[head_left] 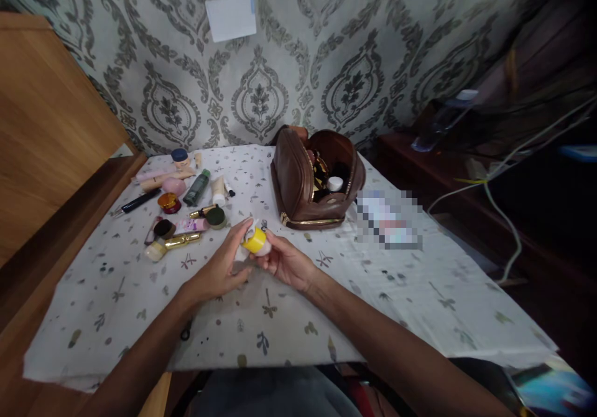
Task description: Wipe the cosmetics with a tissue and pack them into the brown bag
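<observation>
Two hands meet over the patterned cloth on the bench (364,305), left of its middle and well in from the near edge. The right hand (290,264) pinches the yellow-and-white container (255,241) between thumb and fingers; the left hand (221,270) is loosely spread, thumb apart, its fingers beside the other end, contact unclear. A light, even pinch on the white part should steady it, with the left fingers supporting the opposite end and both wrists low. Its long axis seems to slant from the far-left corner towards the near-right one, white end at the right hand; which end is the top, I cannot tell. The brown bag (298,183) stands near the far edge.
</observation>
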The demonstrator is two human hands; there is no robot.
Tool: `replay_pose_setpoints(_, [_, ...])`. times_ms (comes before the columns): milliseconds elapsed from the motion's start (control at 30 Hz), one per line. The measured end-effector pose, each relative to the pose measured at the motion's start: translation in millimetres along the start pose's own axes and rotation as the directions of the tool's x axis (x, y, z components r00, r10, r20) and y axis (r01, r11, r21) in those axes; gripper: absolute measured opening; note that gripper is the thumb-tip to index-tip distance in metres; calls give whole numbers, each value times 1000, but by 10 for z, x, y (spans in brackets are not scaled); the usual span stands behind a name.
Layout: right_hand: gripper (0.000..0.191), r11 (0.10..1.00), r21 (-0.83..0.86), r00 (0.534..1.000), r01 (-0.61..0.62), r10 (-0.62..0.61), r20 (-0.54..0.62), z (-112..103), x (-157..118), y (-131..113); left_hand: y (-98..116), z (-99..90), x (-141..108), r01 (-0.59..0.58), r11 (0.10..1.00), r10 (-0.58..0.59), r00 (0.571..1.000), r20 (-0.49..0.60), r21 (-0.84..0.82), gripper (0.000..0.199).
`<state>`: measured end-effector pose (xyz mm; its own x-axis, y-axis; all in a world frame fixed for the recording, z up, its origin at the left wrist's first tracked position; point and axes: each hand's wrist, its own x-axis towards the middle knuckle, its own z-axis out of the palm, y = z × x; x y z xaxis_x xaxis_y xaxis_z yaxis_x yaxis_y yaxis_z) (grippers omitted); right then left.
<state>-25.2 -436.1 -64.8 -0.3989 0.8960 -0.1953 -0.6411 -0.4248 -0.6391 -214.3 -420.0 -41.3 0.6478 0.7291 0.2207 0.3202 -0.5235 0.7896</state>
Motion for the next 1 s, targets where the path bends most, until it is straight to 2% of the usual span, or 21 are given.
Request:
replay_pose_setpoints(100, [42, 998, -33, 999, -44, 44, -10, -12, 8, -10, -92, -48, -12, -30, 989, 23, 998, 56, 143, 72])
replay_pose_setpoints(233, [48, 995, -103, 1000, 5, -7, -26, -10, 4, -7, -146, -118, -14, 6, 986, -12, 999, 33, 168, 66])
replay_pose_setpoints(367, [50, 979, -168, 990, 118, -129, -57, 8, -13, -16, -64, -134, 6, 154, 986, -153, 988, -19, 57, 60])
replay_pose_setpoints(433, [49, 940, -265, 969, 215, -240, -66, 10, -20, -18, -12, -114, 21, 236, 971, -237, 971, -31, -43, 60])
replay_pose_setpoints(500, [49, 874, -379, 936, 304, -347, -49, 0, -25, -10, 19, -81, 34, 271, 952, -280, 959, -42, -145, 63])
replay_pose_setpoints(633, [50, 677, -611, 867, 410, -497, 31, -65, -27, 26, 8, -3, 46, 327, 888, -350, 937, -13, -322, 66])
replay_pose_setpoints(767, [46, 347, -800, 753, 490, -632, 187, -129, -30, 28, -24, 57, 55, 345, 830, -381, 924, 5, -438, 68])
replay_pose_setpoints(900, [39, 58, -867, 680, 495, -647, 345, -138, -60, -9, -40, 81, 70, 352, 801, -394, 919, 15, -484, 70])
replay_pose_setpoints(1000, [35, -110, -863, 643, 494, -622, 447, -142, -84, -22, -64, 73, 71, 398, 786, -428, 902, 47, -473, 71])
